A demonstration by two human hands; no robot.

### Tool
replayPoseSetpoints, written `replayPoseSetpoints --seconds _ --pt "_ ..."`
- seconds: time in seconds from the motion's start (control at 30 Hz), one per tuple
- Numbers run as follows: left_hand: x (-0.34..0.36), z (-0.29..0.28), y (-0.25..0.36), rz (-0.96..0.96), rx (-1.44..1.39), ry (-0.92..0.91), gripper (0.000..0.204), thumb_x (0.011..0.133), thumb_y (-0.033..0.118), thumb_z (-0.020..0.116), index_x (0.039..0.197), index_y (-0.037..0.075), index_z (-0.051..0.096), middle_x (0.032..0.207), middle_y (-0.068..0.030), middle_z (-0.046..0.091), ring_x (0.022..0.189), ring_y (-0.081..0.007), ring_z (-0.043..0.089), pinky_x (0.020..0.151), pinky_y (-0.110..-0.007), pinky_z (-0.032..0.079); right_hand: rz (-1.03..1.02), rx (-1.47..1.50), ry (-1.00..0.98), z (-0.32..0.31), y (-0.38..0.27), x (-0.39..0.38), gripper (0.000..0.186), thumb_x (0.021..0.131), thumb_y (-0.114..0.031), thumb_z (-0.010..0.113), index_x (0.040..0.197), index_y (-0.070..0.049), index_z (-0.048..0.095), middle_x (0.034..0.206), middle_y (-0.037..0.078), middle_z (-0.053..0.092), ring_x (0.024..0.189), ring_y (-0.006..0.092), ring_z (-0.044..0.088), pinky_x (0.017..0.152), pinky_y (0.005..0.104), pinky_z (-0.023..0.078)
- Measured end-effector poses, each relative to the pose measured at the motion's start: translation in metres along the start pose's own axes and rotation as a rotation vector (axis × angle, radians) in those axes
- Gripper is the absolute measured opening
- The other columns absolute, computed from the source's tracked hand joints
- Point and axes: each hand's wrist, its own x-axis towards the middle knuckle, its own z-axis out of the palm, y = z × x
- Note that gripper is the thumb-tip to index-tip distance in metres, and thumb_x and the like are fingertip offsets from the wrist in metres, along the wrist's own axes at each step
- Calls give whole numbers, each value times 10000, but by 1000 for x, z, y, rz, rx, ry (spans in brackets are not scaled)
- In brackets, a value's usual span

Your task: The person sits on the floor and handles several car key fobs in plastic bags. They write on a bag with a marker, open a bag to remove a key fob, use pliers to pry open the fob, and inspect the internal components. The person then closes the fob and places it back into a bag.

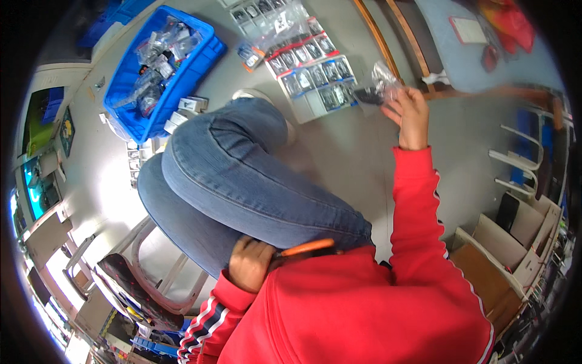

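Observation:
My right hand (411, 116) reaches far forward toward the floor and holds a clear plastic bag (381, 85) with a dark part inside. It hovers just right of rows of small bagged parts (315, 76) laid out on the floor. My left hand (250, 262) rests against my lap, closed around an orange-handled tool (308, 246) that lies across my thigh. My crossed legs in blue jeans (242, 176) fill the middle of the view, and both arms wear red sleeves.
A blue bin (124, 112) full of bagged parts stands at the upper left, with small white boxes (185, 109) beside it. A stool (142, 285) sits at the lower left. Cardboard boxes (503, 255) stand at the right. A wooden-legged table (479, 57) is at the upper right.

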Motion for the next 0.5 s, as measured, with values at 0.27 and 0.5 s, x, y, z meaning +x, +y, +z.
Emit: replayPoseSetpoints --seconds 0.27,0.5 --pt "3 -39 -18 -100 -311 -65 188 719 153 660 837 33 574 701 -129 565 641 -307 560 571 -363 451 38 82 -74 16 4 16 197 886 -171 519 1000 -17 473 984 100 544 875 201 570 683 327 512" --pt "16 -102 -20 -339 -963 581 200 798 146 640 872 42 486 711 -48 526 560 -157 492 537 -258 419 74 176 -83 40 9 20 166 899 -167 495 983 -26 471 916 77 547 808 180 568 677 326 530"
